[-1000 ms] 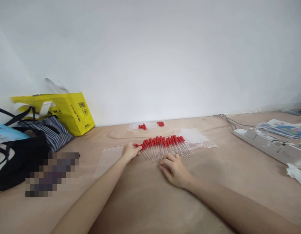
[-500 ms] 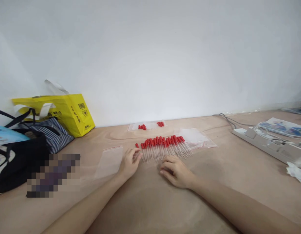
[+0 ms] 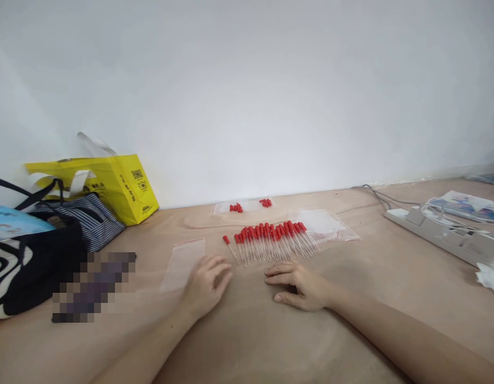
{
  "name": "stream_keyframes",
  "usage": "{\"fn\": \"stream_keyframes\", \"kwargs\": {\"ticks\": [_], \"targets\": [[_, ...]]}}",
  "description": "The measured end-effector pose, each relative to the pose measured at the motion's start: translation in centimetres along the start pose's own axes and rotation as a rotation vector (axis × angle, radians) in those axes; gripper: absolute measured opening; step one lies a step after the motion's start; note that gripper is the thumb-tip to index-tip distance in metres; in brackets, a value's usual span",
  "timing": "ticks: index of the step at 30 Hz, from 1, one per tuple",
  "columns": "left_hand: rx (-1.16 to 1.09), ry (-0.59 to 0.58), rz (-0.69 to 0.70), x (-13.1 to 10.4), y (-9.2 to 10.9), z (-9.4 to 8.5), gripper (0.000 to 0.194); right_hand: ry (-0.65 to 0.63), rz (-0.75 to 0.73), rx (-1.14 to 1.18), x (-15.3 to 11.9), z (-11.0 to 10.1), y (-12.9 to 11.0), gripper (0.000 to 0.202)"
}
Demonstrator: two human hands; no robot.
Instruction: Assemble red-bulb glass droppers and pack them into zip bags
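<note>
Fingers empty and loosely curled, the left hand and right hand stood near red-bulbed droppers whose slender stems probably favoured light handling.

Straight out at my twelve o'clock, the tubes are clear with red tops; farther off, two red clusters show against a clear far bag. At eleven, the clear near bag has a red line along its top. Between ten and eleven I see a yellow bag with black print and white handles; at ten, a pouch in dark and white stripes, and a black bag with white curves. At two, the strip is white, its cord grey. My table is tan.
</note>
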State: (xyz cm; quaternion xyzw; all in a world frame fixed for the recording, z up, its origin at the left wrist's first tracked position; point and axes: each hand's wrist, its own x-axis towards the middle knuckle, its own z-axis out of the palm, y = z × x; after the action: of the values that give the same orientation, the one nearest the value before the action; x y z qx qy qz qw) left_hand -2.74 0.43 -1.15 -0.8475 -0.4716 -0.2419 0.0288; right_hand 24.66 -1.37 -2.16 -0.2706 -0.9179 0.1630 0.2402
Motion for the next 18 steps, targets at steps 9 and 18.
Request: {"fn": "stream_keyframes", "kwargs": {"ticks": [9, 18], "targets": [[0.332, -0.304, -0.541, -1.3, -5.6, -0.8, 0.062, 0.018, -0.006, 0.005, 0.0, -0.3, -0.2, 0.035], [0.204, -0.287, -0.221, -3.3, -6.4, -3.4, 0.048, 0.025, -0.014, 0.017, 0.1, -0.2, 0.1, 0.033]]}}
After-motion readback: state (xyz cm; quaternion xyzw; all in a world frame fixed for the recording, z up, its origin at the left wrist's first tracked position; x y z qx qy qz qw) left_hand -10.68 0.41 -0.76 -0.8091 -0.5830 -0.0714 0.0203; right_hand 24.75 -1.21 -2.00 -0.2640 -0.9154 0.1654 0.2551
